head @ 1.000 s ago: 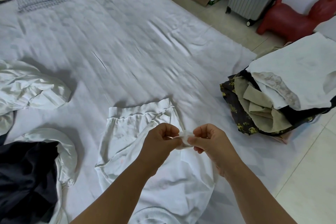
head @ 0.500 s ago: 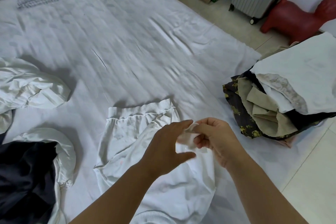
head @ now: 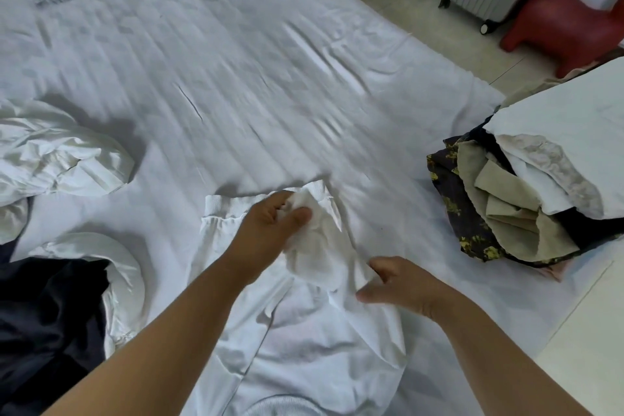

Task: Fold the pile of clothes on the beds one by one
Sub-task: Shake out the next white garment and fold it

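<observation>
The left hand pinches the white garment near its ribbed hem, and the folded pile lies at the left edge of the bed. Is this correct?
Not quite. The head view shows the folded pile at the right edge of the bed, not the left. The left hand does pinch the white garment near its ribbed hem.
</observation>
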Action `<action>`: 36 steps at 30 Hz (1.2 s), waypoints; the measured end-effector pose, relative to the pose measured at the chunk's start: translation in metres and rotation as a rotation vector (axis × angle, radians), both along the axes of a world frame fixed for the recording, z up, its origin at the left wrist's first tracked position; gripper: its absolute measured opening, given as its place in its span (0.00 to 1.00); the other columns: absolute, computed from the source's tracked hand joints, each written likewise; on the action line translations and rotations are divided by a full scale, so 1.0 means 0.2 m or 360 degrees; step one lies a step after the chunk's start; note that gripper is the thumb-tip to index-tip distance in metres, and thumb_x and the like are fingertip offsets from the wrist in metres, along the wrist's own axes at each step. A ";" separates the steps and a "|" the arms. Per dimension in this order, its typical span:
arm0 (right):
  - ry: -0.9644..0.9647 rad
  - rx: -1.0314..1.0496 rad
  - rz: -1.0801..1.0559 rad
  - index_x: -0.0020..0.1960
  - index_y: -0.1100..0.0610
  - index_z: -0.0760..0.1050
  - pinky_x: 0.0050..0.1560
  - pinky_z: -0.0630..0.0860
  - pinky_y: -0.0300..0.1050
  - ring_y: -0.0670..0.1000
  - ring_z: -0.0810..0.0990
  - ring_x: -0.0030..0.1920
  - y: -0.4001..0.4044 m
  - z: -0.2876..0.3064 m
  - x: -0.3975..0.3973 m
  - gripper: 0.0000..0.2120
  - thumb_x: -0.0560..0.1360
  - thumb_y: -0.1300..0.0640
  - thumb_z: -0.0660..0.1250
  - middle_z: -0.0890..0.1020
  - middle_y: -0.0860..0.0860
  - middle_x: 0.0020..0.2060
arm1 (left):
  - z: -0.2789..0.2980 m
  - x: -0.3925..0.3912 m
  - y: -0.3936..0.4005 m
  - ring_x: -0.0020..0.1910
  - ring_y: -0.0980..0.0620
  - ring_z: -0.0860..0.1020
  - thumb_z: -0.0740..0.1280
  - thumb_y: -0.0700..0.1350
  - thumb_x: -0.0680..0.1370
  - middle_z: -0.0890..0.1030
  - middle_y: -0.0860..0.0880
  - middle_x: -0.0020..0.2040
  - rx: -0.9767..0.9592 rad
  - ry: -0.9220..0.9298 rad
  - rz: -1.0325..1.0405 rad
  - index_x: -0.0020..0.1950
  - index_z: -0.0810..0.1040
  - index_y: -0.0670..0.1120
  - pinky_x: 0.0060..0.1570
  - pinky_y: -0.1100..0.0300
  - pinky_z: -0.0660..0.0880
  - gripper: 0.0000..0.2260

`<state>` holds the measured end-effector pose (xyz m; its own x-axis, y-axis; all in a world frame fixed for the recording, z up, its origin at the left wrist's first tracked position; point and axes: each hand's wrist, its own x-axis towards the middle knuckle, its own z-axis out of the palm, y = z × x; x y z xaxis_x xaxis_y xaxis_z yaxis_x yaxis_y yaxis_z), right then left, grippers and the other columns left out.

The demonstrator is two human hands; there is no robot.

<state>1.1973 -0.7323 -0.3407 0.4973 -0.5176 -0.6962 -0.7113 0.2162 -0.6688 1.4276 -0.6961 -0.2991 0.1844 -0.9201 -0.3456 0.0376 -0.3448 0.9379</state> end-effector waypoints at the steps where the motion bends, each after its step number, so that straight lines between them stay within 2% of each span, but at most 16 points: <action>1: 0.0122 0.0003 0.0112 0.34 0.53 0.74 0.43 0.70 0.40 0.46 0.76 0.39 0.00 -0.03 -0.03 0.10 0.63 0.48 0.72 0.77 0.46 0.31 | -0.02 0.05 0.01 0.33 0.55 0.79 0.66 0.38 0.77 0.81 0.50 0.36 0.0026 0.0042 0.0110 0.46 0.79 0.46 0.31 0.64 0.74 0.04; 3: 0.0272 0.0053 0.0203 0.26 0.52 0.72 0.38 0.67 0.37 0.44 0.72 0.34 0.02 -0.08 -0.08 0.13 0.65 0.50 0.72 0.76 0.45 0.28 | -0.07 0.17 0.03 0.34 0.53 0.78 0.65 0.37 0.77 0.81 0.49 0.36 0.0121 -0.0002 0.0347 0.45 0.78 0.46 0.33 0.61 0.74 0.05; 6: 0.0194 0.0138 -0.0008 0.30 0.53 0.76 0.43 0.72 0.38 0.46 0.80 0.43 0.10 -0.15 -0.10 0.09 0.70 0.57 0.69 0.83 0.50 0.45 | -0.13 0.33 0.08 0.39 0.47 0.75 0.66 0.39 0.78 0.78 0.44 0.40 0.0239 -0.0165 0.0566 0.45 0.78 0.45 0.38 0.56 0.73 0.03; 9: 0.0011 0.0111 -0.0308 0.37 0.57 0.74 0.42 0.72 0.39 0.46 0.78 0.40 0.19 -0.21 -0.05 0.07 0.73 0.59 0.67 0.80 0.51 0.38 | -0.14 0.41 0.13 0.37 0.47 0.71 0.69 0.39 0.70 0.75 0.42 0.38 0.0269 -0.0115 0.0352 0.44 0.77 0.41 0.32 0.60 0.70 0.05; 11: -0.0041 -0.0022 -0.0378 0.40 0.54 0.76 0.40 0.73 0.37 0.43 0.76 0.35 0.24 -0.23 0.00 0.05 0.74 0.59 0.66 0.79 0.48 0.35 | -0.14 0.43 0.15 0.37 0.49 0.72 0.65 0.37 0.66 0.77 0.44 0.36 0.0282 -0.0098 0.0180 0.41 0.78 0.41 0.37 0.60 0.69 0.05; 13: -0.0012 -0.0243 -0.0322 0.47 0.52 0.78 0.38 0.70 0.28 0.38 0.75 0.33 0.26 -0.26 0.04 0.05 0.76 0.60 0.66 0.77 0.43 0.36 | -0.15 0.44 0.17 0.43 0.52 0.75 0.64 0.30 0.70 0.80 0.49 0.41 0.0279 -0.0177 0.0108 0.38 0.79 0.43 0.42 0.64 0.70 0.09; 16: -0.0026 -0.0414 -0.0099 0.62 0.53 0.75 0.42 0.66 0.23 0.32 0.73 0.38 0.26 -0.29 0.11 0.14 0.78 0.62 0.63 0.76 0.40 0.48 | -0.17 0.46 0.22 0.53 0.55 0.74 0.64 0.25 0.70 0.76 0.53 0.53 0.0213 -0.0664 -0.0024 0.32 0.79 0.48 0.50 0.68 0.67 0.18; 18: 0.0020 -0.0456 0.0031 0.68 0.50 0.70 0.43 0.64 0.26 0.38 0.73 0.43 0.24 -0.31 0.15 0.20 0.77 0.59 0.64 0.74 0.43 0.51 | -0.18 0.49 0.24 0.50 0.58 0.73 0.64 0.25 0.69 0.73 0.55 0.53 0.0198 -0.0869 -0.0085 0.27 0.79 0.54 0.47 0.73 0.65 0.24; 19: 0.0057 -0.0457 0.0085 0.70 0.48 0.67 0.43 0.64 0.29 0.41 0.73 0.44 0.23 -0.32 0.17 0.24 0.76 0.58 0.65 0.74 0.42 0.49 | -0.18 0.50 0.25 0.48 0.59 0.73 0.63 0.25 0.69 0.73 0.56 0.52 0.0204 -0.0856 -0.0102 0.27 0.79 0.56 0.45 0.75 0.66 0.26; 22: 0.0095 -0.0352 0.0215 0.74 0.45 0.60 0.40 0.66 0.28 0.38 0.73 0.41 0.22 -0.35 0.22 0.34 0.71 0.54 0.69 0.69 0.35 0.46 | -0.18 0.54 0.30 0.50 0.60 0.77 0.63 0.23 0.69 0.78 0.56 0.53 0.0194 -0.0643 -0.0112 0.29 0.81 0.56 0.46 0.72 0.71 0.27; 25: 0.0156 -0.0295 0.0313 0.76 0.45 0.53 0.58 0.67 0.34 0.43 0.70 0.64 0.22 -0.39 0.25 0.44 0.67 0.48 0.73 0.68 0.40 0.67 | -0.16 0.58 0.35 0.55 0.62 0.78 0.68 0.30 0.69 0.81 0.56 0.56 0.0224 -0.0437 -0.0186 0.35 0.84 0.53 0.48 0.72 0.72 0.18; 27: 0.0247 -0.0288 0.0339 0.75 0.48 0.54 0.59 0.66 0.37 0.45 0.68 0.66 0.22 -0.39 0.25 0.46 0.65 0.45 0.75 0.67 0.44 0.68 | -0.16 0.62 0.37 0.54 0.65 0.77 0.68 0.39 0.66 0.81 0.59 0.56 0.0325 -0.0334 -0.0223 0.38 0.84 0.50 0.49 0.73 0.70 0.09; 29: 0.0373 -0.0314 0.0377 0.69 0.51 0.62 0.54 0.68 0.39 0.47 0.70 0.60 0.22 -0.38 0.24 0.41 0.62 0.43 0.76 0.68 0.47 0.62 | -0.18 0.63 0.39 0.51 0.63 0.79 0.71 0.43 0.69 0.81 0.59 0.54 0.0390 -0.0317 -0.0107 0.38 0.85 0.48 0.50 0.69 0.69 0.03; 31: 0.0406 -0.0300 0.0321 0.57 0.52 0.68 0.50 0.69 0.39 0.47 0.71 0.53 0.21 -0.37 0.20 0.31 0.62 0.43 0.77 0.69 0.48 0.54 | -0.22 0.63 0.40 0.47 0.59 0.79 0.71 0.38 0.73 0.82 0.57 0.51 0.0378 -0.0485 0.0014 0.37 0.84 0.48 0.49 0.66 0.71 0.07; 33: 0.0251 -0.0200 0.0077 0.47 0.53 0.71 0.44 0.68 0.36 0.45 0.72 0.47 0.21 -0.36 0.13 0.21 0.63 0.47 0.78 0.70 0.47 0.48 | -0.24 0.61 0.42 0.44 0.56 0.78 0.71 0.35 0.73 0.82 0.57 0.49 0.0388 -0.0633 0.0053 0.38 0.82 0.48 0.48 0.64 0.72 0.09; 36: 0.0069 -0.0086 -0.0255 0.40 0.61 0.71 0.39 0.65 0.38 0.45 0.72 0.36 0.19 -0.35 0.04 0.19 0.68 0.48 0.75 0.72 0.49 0.37 | -0.29 0.59 0.42 0.36 0.59 0.77 0.69 0.34 0.73 0.82 0.58 0.37 0.0429 -0.0695 0.0099 0.36 0.82 0.50 0.40 0.72 0.72 0.12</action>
<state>1.2058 -0.6933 -0.4099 0.3756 -0.6252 -0.6841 -0.6989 0.2937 -0.6522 1.5463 -0.6116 -0.3565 0.4158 -0.7917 -0.4475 -0.3099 -0.5859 0.7488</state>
